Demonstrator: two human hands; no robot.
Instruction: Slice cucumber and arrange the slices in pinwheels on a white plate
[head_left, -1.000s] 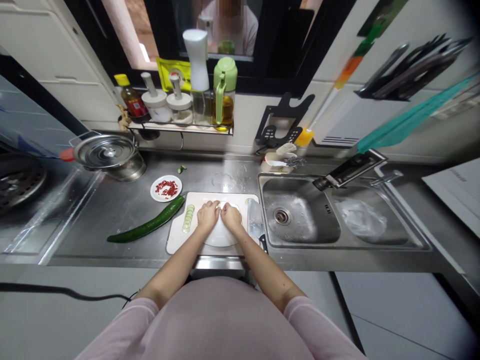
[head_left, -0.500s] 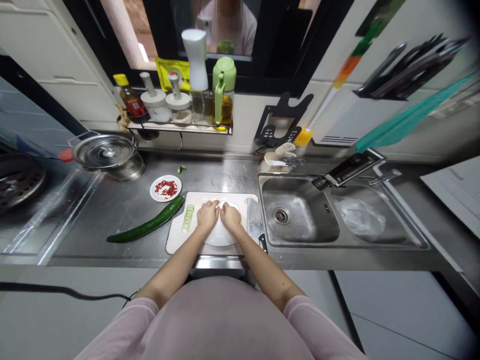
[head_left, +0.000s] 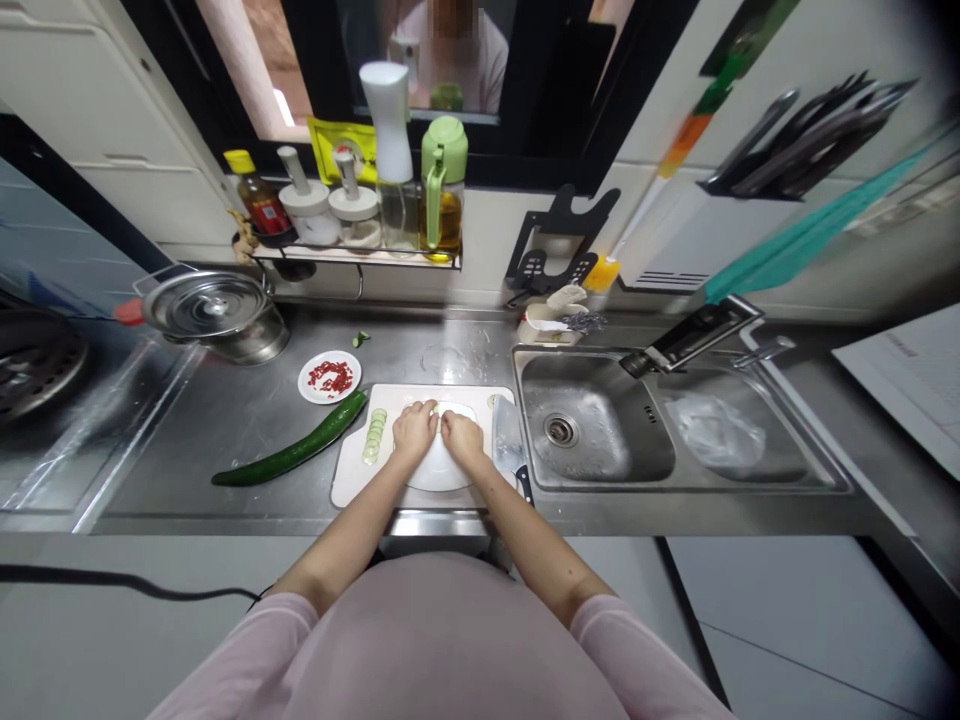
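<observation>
A white plate [head_left: 441,472] rests on the pale cutting board [head_left: 351,485] in front of me. Over its far half, my left hand [head_left: 415,430] and my right hand [head_left: 461,438] meet with curled fingers. Pale green cucumber slices [head_left: 438,420] show faintly between the fingertips; the fingers mostly hide them. Left of the plate lies a row of overlapping cucumber slices [head_left: 374,437]. At the board's right edge is a cleaver [head_left: 508,432] with a black handle, and one slice lies near its far end. A whole cucumber [head_left: 300,448] lies on the counter to the left.
Behind the cucumber stands a small white dish [head_left: 319,370] of chopped red pieces. A lidded steel pot [head_left: 244,325] is at the back left. The double sink [head_left: 592,420] lies to the right. Above the counter, a rack [head_left: 360,252] holds seasoning jars and bottles.
The view has shifted very slightly. Both hands stay over the plate with fingertips close together, and the things on the counter keep their places.
</observation>
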